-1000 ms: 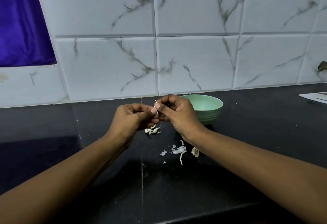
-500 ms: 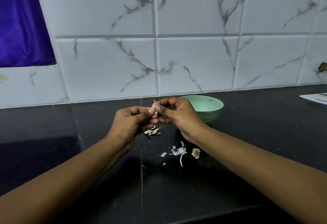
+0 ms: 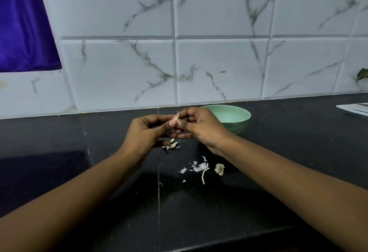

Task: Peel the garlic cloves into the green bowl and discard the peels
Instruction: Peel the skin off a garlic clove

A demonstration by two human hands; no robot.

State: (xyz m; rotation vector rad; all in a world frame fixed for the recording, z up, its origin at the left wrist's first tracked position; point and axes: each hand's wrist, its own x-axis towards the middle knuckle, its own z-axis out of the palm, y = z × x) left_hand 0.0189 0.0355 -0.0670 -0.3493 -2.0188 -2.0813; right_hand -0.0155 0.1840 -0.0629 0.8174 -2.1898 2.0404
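**A:** What lies nearest?

**B:** Papery white peels [image 3: 200, 167] and a dry, fibrous root stub [image 3: 219, 169], scattered on the glossy black tabletop [image 3: 119, 212].

**A:** And the hands?

**B:** Above and just beyond them, the left hand [image 3: 147, 132] and right hand [image 3: 201, 127] meet fingertip to fingertip. Both pinch one small garlic clove [image 3: 176, 120], with a thin curl of skin sticking up. It looks mid-peel to me. Next that curl needs stripping off, then the bare clove gets dropped.

**A:** Where?

**B:** Into the smooth, round green bowl [image 3: 237, 116] just behind the right hand, before the marbled tile wall [image 3: 219, 68].
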